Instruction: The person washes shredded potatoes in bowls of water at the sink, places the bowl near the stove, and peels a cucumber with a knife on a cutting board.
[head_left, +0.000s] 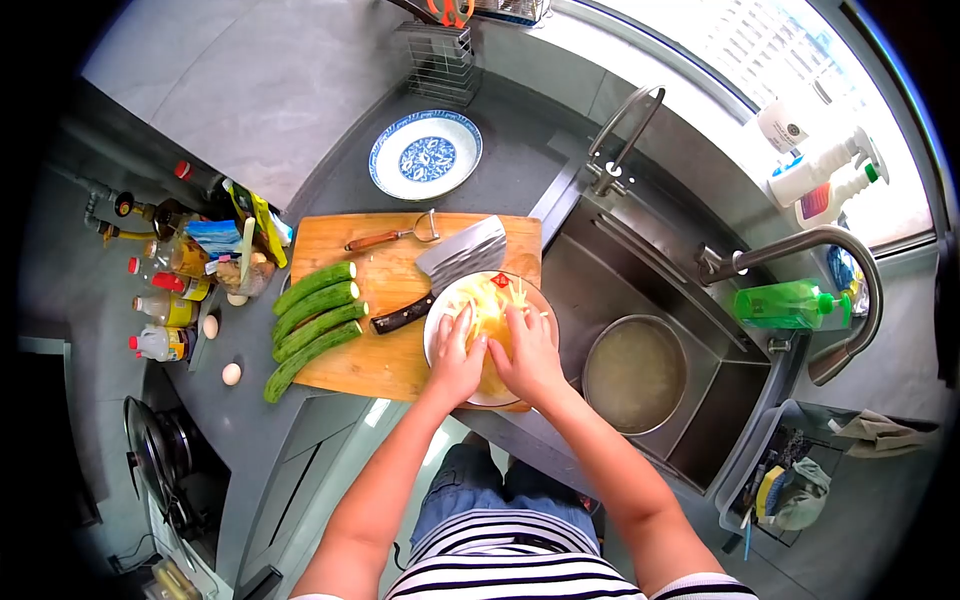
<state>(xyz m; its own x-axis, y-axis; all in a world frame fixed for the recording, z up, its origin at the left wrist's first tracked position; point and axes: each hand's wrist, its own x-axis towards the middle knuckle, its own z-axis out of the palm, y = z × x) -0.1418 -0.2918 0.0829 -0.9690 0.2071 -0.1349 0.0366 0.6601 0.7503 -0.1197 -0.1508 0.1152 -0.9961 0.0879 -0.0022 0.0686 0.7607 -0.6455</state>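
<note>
A white bowl (432, 335) of pale yellow shredded strips (480, 300), looking like potato, sits at the cutting board's (385, 350) right front edge. Both hands reach into it. My left hand (458, 362) lies over the shreds with its fingers stretched out. Beside it, thumbs close together, my right hand (528, 355) has its fingertips among the strips, partly hidden by them. Just behind the bowl rests a cleaver (465, 255), its black handle pointing left. A wooden-handled peeler (385, 239) is farther back. Several peeled green cucumbers or zucchini (316, 310) line the board's left side.
A blue-and-white plate (430, 155) stands behind the board. On the right, the sink (690, 395) holds a round pot (636, 375) of cloudy water beneath a curved faucet (850, 240). Eggs (231, 374) and several bottles (165, 310) are at left. A green soap bottle (785, 303) is beyond the sink.
</note>
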